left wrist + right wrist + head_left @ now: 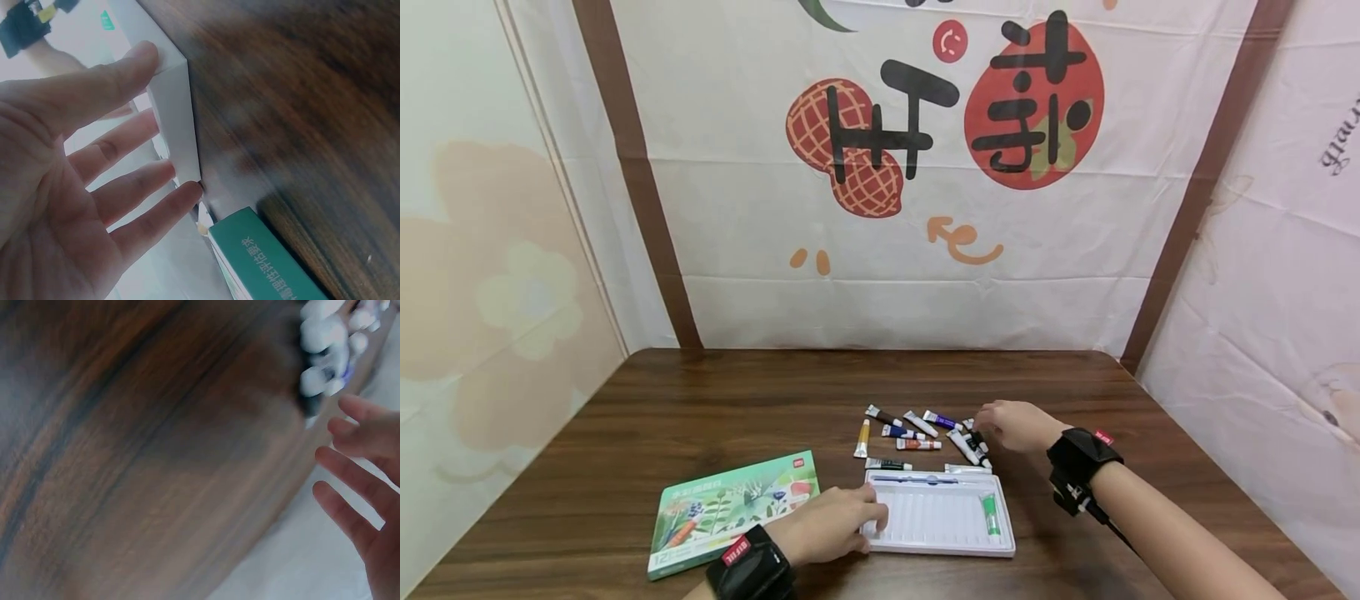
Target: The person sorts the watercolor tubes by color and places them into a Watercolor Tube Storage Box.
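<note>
A big white cloth [722, 208] hangs in front of you, with red shapes and black marks printed on it. Below it is your brown wooden bench [587, 492]. To your left lies a flat green box [737, 504] with plants on its lid. Right of the box, near the middle of the bench, sits a white plastic tray [932, 515]. Your left hand [837, 521] is at the tray's left end, fingers apart, with the thumb touching the rim by the corner. Your right hand [1018, 423] is beside the small paint tubes [961, 446], fingers apart; I cannot tell if they touch one. The tubes lie loosely behind the tray: a yellow tube [862, 439] on the left, then a brown tube [883, 415], an orange-red tube [919, 445] and a purple tube [942, 420] among others. One green tube [991, 514] lies inside the tray, at its right end. A thin blue brush [917, 480] lies along the tray's far edge.
</note>
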Motion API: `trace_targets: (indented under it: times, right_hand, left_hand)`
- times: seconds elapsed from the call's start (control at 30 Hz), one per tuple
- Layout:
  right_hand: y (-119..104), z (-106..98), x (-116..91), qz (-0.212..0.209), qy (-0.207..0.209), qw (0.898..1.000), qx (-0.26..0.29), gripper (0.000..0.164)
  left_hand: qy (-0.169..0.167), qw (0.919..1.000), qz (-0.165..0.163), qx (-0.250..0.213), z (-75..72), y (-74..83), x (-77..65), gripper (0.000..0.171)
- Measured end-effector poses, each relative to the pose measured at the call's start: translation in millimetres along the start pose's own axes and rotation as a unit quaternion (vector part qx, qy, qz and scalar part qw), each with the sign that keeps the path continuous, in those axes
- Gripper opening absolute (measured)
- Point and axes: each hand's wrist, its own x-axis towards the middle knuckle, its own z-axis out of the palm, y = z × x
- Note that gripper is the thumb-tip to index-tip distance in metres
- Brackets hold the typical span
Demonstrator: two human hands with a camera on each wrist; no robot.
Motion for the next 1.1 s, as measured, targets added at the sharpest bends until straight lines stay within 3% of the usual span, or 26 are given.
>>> trace_targets:
  times: [0.23,0.4,0.53,0.73,0.9,1.1]
  right_hand:
    - [10.0,19.3,-5.3,0.008,0.029,0.999,-0.012,0.025]
    - [12.2,24.1,-7.0,0.018,0.069,0.997,-0.022,0.024]
    - [17.1,24.3,-8.2,0.034,0.073,0.996,-0.034,0.024]
    - [21.6,23.3,-7.3,-0.005,0.088,0.995,-0.051,0.022]
    - [21.6,25.5,-9.1,-0.036,0.077,0.994,-0.063,0.02]
    - [6.4,10.7,-17.8,-0.049,0.063,0.995,-0.057,0.028]
  left_hand:
    - [-0.003,1.0,0.0,0.003,1.3,1.8,-0.8,0.018]
    - [0.001,1.0,-0.003,0.007,-2.0,1.6,-0.1,0.018]
    - [-0.006,1.0,-0.006,0.003,-4.5,1.1,1.6,0.018]
    - [-0.002,1.0,-0.006,0.007,-3.4,1.9,0.9,0.018]
    - [-0.006,0.9999,-0.011,0.004,-0.2,1.5,-0.5,0.017]
    - [-0.003,0.9999,-0.01,0.006,-0.8,1.8,-0.1,0.017]
